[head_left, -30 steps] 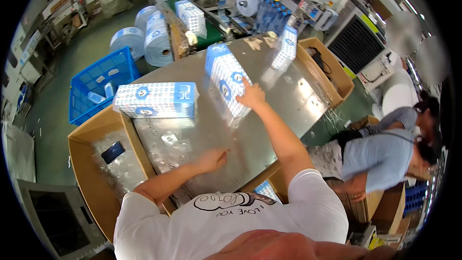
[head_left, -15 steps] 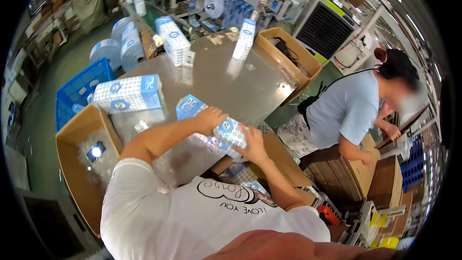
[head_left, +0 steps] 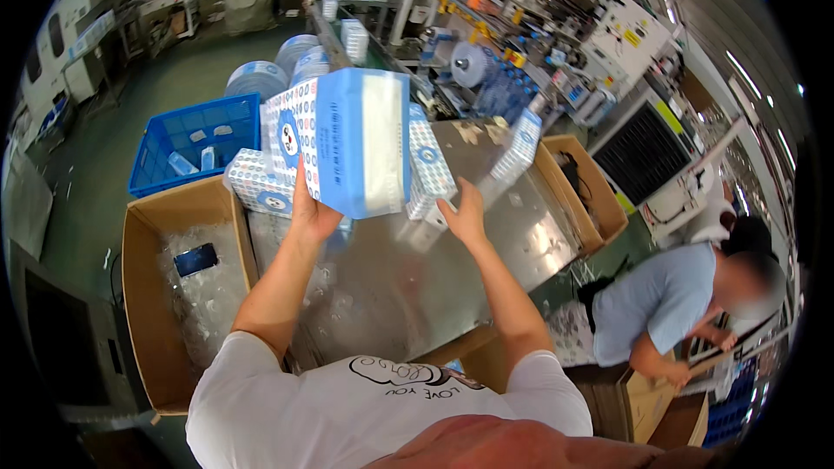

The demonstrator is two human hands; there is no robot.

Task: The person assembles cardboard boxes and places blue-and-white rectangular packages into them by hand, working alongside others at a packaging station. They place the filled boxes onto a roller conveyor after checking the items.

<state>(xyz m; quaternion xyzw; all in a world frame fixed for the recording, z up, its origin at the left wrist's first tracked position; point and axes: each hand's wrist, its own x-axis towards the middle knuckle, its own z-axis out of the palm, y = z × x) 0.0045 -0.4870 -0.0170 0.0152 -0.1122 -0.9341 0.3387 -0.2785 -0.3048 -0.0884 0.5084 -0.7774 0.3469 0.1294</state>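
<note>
A blue-and-white patterned tissue pack (head_left: 360, 143) is raised over the left part of the metal table, its wide blue end and a white strip facing me. My left hand (head_left: 314, 208) grips it from below, thumb on its patterned side. My right hand (head_left: 465, 213) is open, fingers apart, by the near end of a long patterned pack (head_left: 430, 165) on the table; whether it touches is unclear. Partly behind the raised pack lies another patterned pack (head_left: 261, 181). Farther right, a narrow patterned pack (head_left: 521, 146) stands on the table.
An open carton (head_left: 143, 295) with clear plastic and a dark phone (head_left: 195, 260) stands left, beside a blue crate (head_left: 152, 143). Another carton (head_left: 608, 219) adjoins the table's (head_left: 486, 295) right side. A co-worker (head_left: 665, 300) bends over flat cardboard at right. Machinery stands beyond.
Both hands have left the packs near the table's front edge. My left hand now holds a pack up at far left; my right hand has reached forward, open. The view has shifted.
</note>
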